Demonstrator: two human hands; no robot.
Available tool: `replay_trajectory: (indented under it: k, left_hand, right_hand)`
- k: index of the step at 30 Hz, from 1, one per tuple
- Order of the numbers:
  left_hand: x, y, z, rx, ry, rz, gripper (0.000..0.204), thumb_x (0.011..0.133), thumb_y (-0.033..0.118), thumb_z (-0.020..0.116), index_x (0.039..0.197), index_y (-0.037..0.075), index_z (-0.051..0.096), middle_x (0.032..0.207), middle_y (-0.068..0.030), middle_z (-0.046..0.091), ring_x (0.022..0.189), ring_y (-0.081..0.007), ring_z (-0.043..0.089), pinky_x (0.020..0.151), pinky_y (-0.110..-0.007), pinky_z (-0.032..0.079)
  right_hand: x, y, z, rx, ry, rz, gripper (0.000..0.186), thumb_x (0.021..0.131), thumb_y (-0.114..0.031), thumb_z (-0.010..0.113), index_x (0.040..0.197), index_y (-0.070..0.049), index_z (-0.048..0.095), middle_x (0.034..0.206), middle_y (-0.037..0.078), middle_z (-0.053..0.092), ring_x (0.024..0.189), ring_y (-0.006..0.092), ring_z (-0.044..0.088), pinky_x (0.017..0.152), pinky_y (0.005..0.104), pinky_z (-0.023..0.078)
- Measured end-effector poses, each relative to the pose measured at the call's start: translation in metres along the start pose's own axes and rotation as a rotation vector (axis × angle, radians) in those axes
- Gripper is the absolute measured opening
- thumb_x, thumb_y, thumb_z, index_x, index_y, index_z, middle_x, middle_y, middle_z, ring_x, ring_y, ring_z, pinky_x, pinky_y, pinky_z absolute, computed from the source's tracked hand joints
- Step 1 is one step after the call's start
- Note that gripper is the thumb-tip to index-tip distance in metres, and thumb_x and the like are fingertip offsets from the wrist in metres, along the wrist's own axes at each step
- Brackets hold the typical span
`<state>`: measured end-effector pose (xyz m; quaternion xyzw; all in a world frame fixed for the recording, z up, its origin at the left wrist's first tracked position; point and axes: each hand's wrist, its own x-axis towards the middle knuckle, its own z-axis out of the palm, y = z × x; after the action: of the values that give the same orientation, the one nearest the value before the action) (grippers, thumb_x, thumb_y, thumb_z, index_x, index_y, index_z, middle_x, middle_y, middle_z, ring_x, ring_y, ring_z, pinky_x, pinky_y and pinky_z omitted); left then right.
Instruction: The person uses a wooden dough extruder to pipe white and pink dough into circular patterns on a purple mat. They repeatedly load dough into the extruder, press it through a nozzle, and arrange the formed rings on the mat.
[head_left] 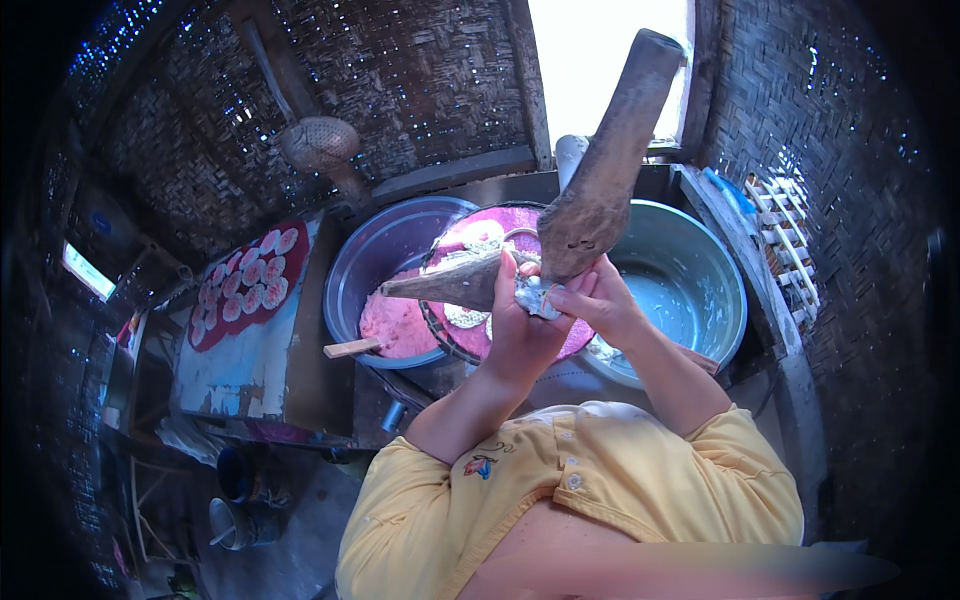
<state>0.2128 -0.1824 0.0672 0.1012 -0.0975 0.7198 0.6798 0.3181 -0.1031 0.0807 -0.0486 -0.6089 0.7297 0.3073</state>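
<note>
Both my hands are at a two-armed wooden tool (598,195) raised over the basins. Its thick arm points up to the right, its shorter tapered arm to the left. My left hand (525,335) is closed around the tool's lower part, thumb up against the short arm. At the joint sits a whitish, shiny lump (537,297); I cannot tell whether it is dough or metal. My right hand (607,305) pinches this lump, thumb against it. Beneath lies a round pink mat (520,217) in a dark rim, bearing white lacy rounds (483,235), partly hidden by hands and tool.
At left a purple basin (350,255) holds a pink mass (395,315) and a wooden stick (352,348). A blue-green basin (690,285) with white residue stands right. Pink-white rounds (253,272) lie on red cloth farther left. A perforated ladle (320,143) hangs on the woven wall.
</note>
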Motion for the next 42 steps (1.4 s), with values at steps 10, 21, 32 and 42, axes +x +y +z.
replay_trajectory:
  k: [10, 21, 32, 42]
  left_hand:
    - [-0.006, -0.002, 0.024, 0.071, -0.036, -0.005, 0.065, 0.092, 0.058, 0.033, 0.115, 0.001, 0.054, 0.125, -0.0158, 0.051, 0.123, -0.0292, 0.044, 0.111, -0.048, 0.021]
    - [-0.012, -0.006, 0.016, 0.111, -0.073, -0.026, 0.068, 0.092, 0.060, 0.029, 0.125, 0.003, 0.047, 0.128, -0.0147, 0.049, 0.123, -0.0280, 0.044, 0.109, -0.045, 0.025]
    - [-0.014, -0.013, 0.013, 0.161, 0.081, 0.015, 0.057, 0.092, 0.058, 0.034, 0.105, 0.006, 0.055, 0.120, -0.0140, 0.053, 0.116, -0.0288, 0.048, 0.103, -0.043, 0.035]
    - [-0.022, -0.002, 0.017, 0.102, 0.008, -0.033, 0.061, 0.092, 0.058, 0.033, 0.115, 0.006, 0.053, 0.122, -0.0121, 0.053, 0.122, -0.0245, 0.045, 0.105, -0.045, 0.032]
  right_hand:
    - [0.000, -0.005, -0.018, -0.046, -0.218, 0.003, 0.041, 0.079, 0.004, 0.062, 0.115, -0.001, 0.045, 0.098, 0.002, 0.056, 0.093, 0.0076, 0.055, 0.081, 0.0235, 0.047]
    - [-0.011, -0.001, -0.015, -0.107, -0.180, 0.033, 0.046, 0.076, 0.005, 0.066, 0.117, -0.002, 0.047, 0.098, 0.001, 0.056, 0.092, 0.0065, 0.055, 0.078, 0.0209, 0.047]
    - [-0.019, 0.005, 0.004, 0.096, 0.006, 0.043, 0.061, 0.074, 0.004, 0.067, 0.128, -0.001, 0.039, 0.115, 0.007, 0.054, 0.106, 0.0143, 0.053, 0.093, 0.0306, 0.044]
    - [-0.017, 0.006, -0.011, -0.134, -0.243, -0.093, 0.054, 0.076, 0.005, 0.066, 0.124, 0.001, 0.042, 0.100, 0.003, 0.053, 0.098, 0.0117, 0.054, 0.086, 0.0278, 0.047]
